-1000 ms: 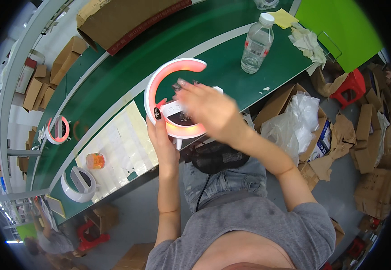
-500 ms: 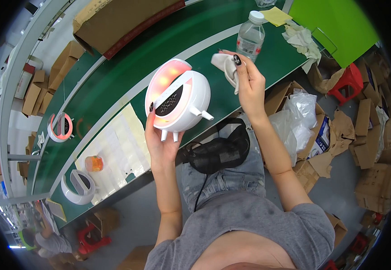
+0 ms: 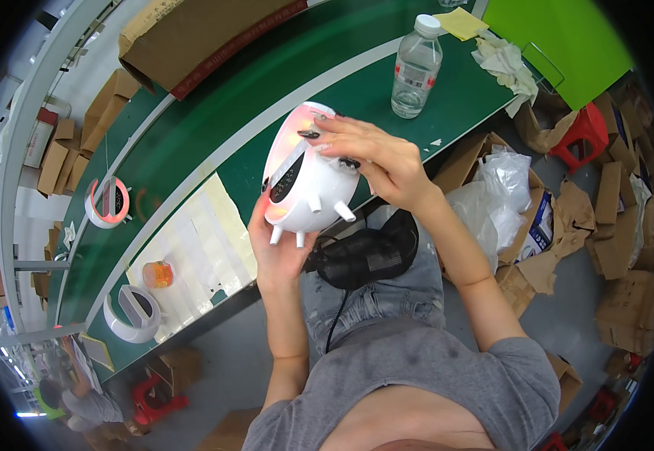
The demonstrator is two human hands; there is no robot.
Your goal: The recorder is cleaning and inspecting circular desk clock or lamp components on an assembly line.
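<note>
My left hand point(image 3: 279, 252) grips a white, round, C-shaped lamp point(image 3: 328, 188) from below and holds it tilted above the bench edge. A pink-orange glow lights its curved arm, a dark oval display sits in its face, and short white legs stick out toward me. My right hand point(image 3: 387, 159) lies over the top of the lamp, fingers bent against its rim. The white cloth in that hand is almost wholly hidden between fingers and lamp.
On the green bench point(image 3: 191, 154) stand a clear water bottle point(image 3: 415, 71), a second white lamp point(image 3: 133, 314) and an orange jar point(image 3: 158, 274). Another lit lamp point(image 3: 107, 203) is farther left. A cardboard box point(image 3: 206, 37) lies behind; open cartons with plastic bags point(image 3: 492, 203) stand at right.
My right hand has come left and down from beside the bottle onto the lamp, bringing the cloth. The lamp has shifted slightly right and turned, its face showing more side-on.
</note>
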